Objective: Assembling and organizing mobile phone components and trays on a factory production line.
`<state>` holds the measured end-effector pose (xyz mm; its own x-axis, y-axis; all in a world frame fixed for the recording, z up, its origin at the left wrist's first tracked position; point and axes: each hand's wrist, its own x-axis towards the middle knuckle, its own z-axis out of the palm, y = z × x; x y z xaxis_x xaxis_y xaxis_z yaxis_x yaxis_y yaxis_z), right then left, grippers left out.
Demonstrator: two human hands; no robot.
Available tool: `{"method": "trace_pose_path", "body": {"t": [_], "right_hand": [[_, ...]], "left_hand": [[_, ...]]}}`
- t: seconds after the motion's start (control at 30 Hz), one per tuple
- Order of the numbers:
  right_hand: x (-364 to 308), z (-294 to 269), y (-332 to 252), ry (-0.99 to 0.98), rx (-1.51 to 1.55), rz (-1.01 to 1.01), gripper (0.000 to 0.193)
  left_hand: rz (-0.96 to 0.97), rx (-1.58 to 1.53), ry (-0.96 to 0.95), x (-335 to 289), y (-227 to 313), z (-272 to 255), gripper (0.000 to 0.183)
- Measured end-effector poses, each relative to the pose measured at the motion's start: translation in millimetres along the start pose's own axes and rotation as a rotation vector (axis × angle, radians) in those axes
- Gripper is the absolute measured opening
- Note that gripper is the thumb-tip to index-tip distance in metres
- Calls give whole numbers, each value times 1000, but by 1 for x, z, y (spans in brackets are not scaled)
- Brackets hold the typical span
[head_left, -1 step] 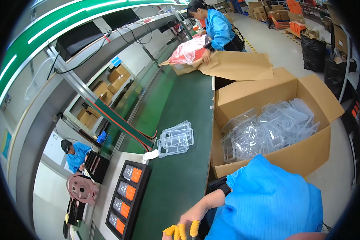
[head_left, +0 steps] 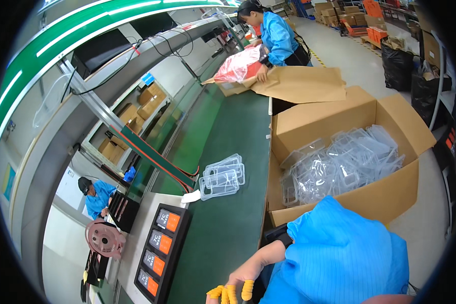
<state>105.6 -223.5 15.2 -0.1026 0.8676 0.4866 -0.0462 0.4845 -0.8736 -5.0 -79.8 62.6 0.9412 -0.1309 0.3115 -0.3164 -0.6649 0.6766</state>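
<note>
My right hand [head_left: 233,286] comes in at the lower edge, below a blue sleeve [head_left: 339,248]. Yellow finger cots cover several fingertips, which are bent downward. The frame's edge cuts the hand off, so whatever the curled fingers grip is hidden. My left hand is out of sight. Beyond my right hand, a few clear plastic phone cases [head_left: 220,183] overlap on the green conveyor belt [head_left: 233,126]. To the hand's left lies a black tray [head_left: 186,219] holding several small black-and-orange boxes [head_left: 160,242] in a row.
An open cardboard box [head_left: 316,119] full of clear plastic cases [head_left: 347,159] stands right of the belt. A co-worker [head_left: 278,38] in blue handles brown paper [head_left: 304,83] at the far end. Another person [head_left: 99,197] works at left behind a pink fan [head_left: 104,239]. A metal post [head_left: 99,109] rises beside the belt.
</note>
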Motion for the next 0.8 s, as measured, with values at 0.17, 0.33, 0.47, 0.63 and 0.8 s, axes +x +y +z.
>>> {"method": "trace_pose_path", "body": {"t": [0.17, 0.33, 0.47, 0.63, 0.8], "right_hand": [[2, 16, 1, -62, 104, 101, 39], [-1, 20, 2, -56, -24, -59, 43], [-1, 24, 0, -29, 26, -72, 41], [-7, 31, -6, 21, 64, -87, 40], [-16, 43, -14, 74, 73, -95, 38]], "left_hand": [[6, -23, 114, -10, 8, 3, 26], [-116, -211, 129, -11, 10, 14, 26], [-186, -278, 138, -12, 15, 18, 23], [-179, -215, -16, -11, 23, 14, 27], [-25, 180, -107, -2, 58, 7, 27]]}}
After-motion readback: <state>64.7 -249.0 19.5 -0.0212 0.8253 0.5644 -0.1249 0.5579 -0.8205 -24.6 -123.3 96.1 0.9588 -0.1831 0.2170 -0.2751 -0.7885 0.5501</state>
